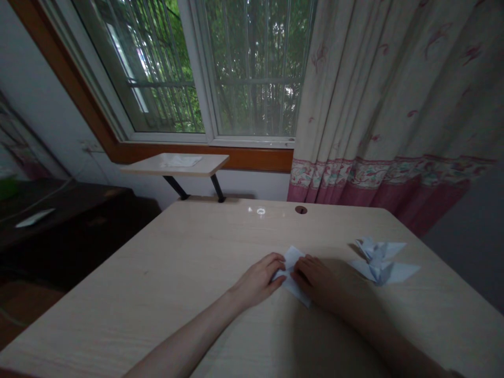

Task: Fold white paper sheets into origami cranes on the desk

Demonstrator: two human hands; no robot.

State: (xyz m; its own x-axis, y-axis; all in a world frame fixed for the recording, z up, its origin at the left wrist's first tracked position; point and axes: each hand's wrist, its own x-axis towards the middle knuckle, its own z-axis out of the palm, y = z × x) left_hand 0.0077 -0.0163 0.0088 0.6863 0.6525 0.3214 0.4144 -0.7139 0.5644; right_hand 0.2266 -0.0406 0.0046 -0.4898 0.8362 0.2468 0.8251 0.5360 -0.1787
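Pale desk (189, 283) set by window (205, 68) and curtain (394, 105); paper (292, 258) is pinched by curled fingers of left hand (258, 281) and right hand (319, 283)

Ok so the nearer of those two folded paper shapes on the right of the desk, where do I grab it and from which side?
Probably pinch the raised middle of the nearer paper shape from above, coming in with the right hand, which is closest. Its thin flat points spread over the desk on both sides and would likely bend; the centre stands up a little.
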